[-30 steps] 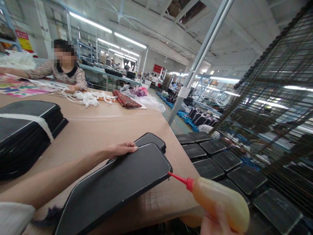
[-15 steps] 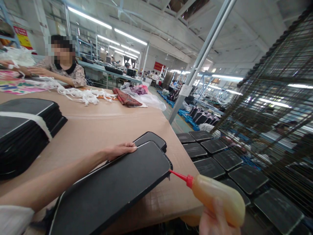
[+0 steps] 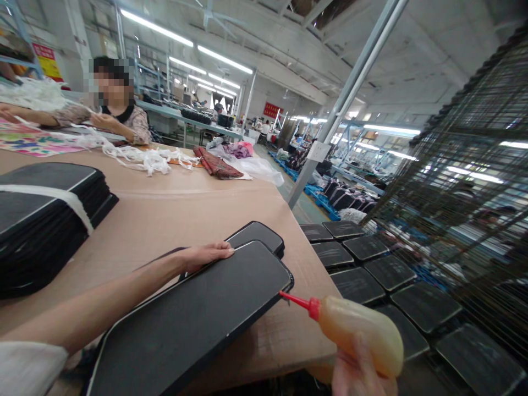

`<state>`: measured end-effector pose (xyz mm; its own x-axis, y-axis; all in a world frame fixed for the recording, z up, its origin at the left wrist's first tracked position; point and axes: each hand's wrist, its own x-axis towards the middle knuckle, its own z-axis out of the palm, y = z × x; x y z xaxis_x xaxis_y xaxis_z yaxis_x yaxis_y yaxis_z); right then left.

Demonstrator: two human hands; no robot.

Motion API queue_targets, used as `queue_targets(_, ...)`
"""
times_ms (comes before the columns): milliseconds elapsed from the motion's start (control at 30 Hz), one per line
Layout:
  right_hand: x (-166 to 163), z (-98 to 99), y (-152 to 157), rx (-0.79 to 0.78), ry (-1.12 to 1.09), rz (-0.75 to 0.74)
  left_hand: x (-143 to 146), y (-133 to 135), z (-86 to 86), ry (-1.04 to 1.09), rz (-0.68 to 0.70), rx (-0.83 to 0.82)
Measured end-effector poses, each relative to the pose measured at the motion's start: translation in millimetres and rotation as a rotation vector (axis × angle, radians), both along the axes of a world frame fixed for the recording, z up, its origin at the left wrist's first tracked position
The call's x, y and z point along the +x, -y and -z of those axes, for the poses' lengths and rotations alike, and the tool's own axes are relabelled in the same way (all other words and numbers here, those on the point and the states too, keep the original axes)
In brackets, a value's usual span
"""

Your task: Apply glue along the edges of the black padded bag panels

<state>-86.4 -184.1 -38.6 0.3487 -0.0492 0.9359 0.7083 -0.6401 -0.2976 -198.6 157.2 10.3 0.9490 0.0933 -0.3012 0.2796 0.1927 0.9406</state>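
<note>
My left hand (image 3: 205,255) rests on the far edge of a black flat panel (image 3: 193,316) that lies tilted over the table's near right corner. A second black panel (image 3: 256,236) lies partly under it. My right hand (image 3: 363,374) grips a soft yellowish squeeze bottle (image 3: 361,333) with a red nozzle (image 3: 296,301). The nozzle tip touches the panel's right edge near its rounded corner.
A tall stack of black panels with a white strap (image 3: 41,220) stands at the left of the brown table (image 3: 177,209). Several black panels (image 3: 371,275) lie on wire racks to the right. A person (image 3: 111,110) handles white strips (image 3: 140,157) at the far end.
The nozzle tip has slid a little toward me along the panel's right edge. My left hand stays on the far edge. The person at the far end has moved their hands.
</note>
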Motion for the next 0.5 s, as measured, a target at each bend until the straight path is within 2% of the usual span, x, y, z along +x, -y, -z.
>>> queue_targets(100, 2.6, 2.4, 3.4, 0.053, -0.088, -0.026, 1.4, 0.3, 0.6, 0.012, 0.003, 0.001)
queue_targets(200, 7.4, 7.4, 5.7, 0.109, -0.204, -0.134, 3.0, 0.9, 1.3, 0.012, 0.003, 0.013)
queue_targets(300, 9.7, 17.3, 2.9, 0.208, -0.208, -0.189, 4.9, 2.2, 1.6, 0.007, -0.01, 0.019)
queue_targets(400, 8.6, 24.0, 1.9, 0.198, -0.177, -0.197, 8.0, 3.6, 2.8, 0.007, -0.024, 0.019)
queue_targets(500, 8.9, 22.3, 7.0, 0.141, -0.185, -0.204, 12.4, 4.4, 5.0, 0.003, -0.033, 0.015)
